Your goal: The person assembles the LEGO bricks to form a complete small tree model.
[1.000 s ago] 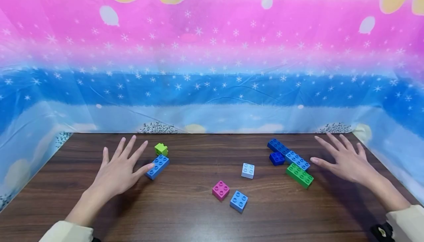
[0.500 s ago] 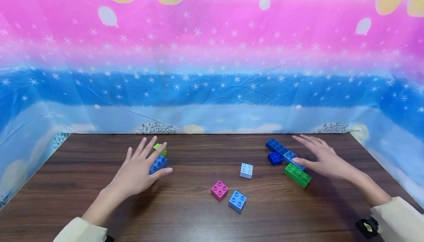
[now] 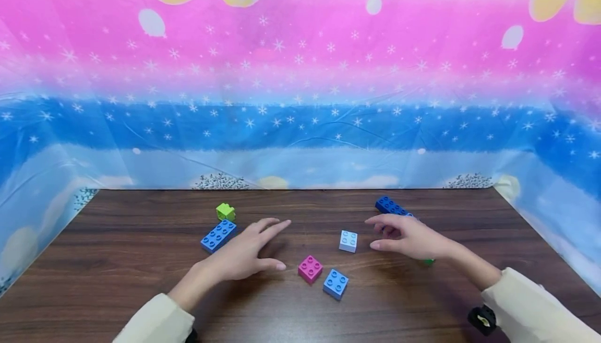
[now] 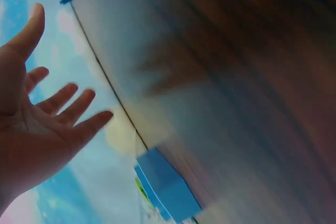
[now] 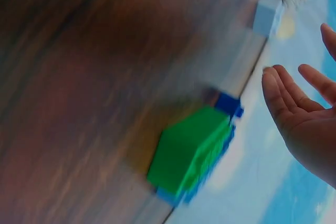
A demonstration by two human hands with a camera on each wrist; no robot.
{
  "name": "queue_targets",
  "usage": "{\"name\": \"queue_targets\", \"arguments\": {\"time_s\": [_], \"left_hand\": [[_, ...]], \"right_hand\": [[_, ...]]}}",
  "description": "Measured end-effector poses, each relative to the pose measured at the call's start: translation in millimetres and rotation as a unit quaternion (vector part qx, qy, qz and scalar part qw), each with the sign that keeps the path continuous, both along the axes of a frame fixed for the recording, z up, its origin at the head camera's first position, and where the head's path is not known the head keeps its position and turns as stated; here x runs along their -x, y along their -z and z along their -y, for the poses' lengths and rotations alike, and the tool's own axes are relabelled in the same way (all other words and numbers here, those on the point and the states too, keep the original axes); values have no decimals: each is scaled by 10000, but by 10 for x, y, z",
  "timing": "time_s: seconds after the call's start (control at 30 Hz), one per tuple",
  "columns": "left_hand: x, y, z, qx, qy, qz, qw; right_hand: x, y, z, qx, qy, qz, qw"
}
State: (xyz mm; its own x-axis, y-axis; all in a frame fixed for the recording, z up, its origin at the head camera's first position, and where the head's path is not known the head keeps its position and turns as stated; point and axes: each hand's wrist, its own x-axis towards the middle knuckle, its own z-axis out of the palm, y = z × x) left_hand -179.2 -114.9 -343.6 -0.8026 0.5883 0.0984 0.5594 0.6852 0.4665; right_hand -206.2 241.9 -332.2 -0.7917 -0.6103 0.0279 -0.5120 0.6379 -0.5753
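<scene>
Pink brick (image 3: 310, 269) sat studs-up on the tabletop (image 3: 399, 306), between the hands, just off the left thumb tip. Small mid-blue brick (image 3: 335, 284) lay just beside it, on the near side; pale blue brick (image 3: 348, 241) stood farther back, near the right thumb tip but apart. Left hand (image 3: 246, 249): released, fingers extended, thumb out to the side. Right hand (image 3: 410, 236): also released, fingers loosely bent, thumb apart from them. Long blue brick (image 3: 218, 236) lay outboard of the left hand, with lime brick (image 3: 226, 212) just beyond its far end. Long dark blue brick (image 3: 391, 205) showed past the right hand. Green brick (image 5: 186, 148) was mostly covered by that hand in the head view; the right wrist view had more blue behind it, too blurred to tell if joined. Cream sleeves (image 3: 157, 322) on both arms, black wrist device (image 3: 482, 320) on the right. Pink-and-blue snowflake backdrop (image 3: 300, 71) behind the tabletop.
</scene>
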Motion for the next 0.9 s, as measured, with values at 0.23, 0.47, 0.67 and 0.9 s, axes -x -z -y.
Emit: {"name": "queue_targets", "arguments": {"time_s": [0.23,0.47,0.67,0.9], "left_hand": [[23,-43,-228,193,515,519,9971],[60,-61,-394,487,799,572,9940],[105,-58,-464,652,1112,498,9904],[106,-66,-476,667,1210,515,9891]], "right_hand": [[53,111,176,-106,20,274,9996],[120,170,298,-156,174,265,9994],[159,165,431,-208,307,299,9989],[182,152,590,-287,112,289,9991]]}}
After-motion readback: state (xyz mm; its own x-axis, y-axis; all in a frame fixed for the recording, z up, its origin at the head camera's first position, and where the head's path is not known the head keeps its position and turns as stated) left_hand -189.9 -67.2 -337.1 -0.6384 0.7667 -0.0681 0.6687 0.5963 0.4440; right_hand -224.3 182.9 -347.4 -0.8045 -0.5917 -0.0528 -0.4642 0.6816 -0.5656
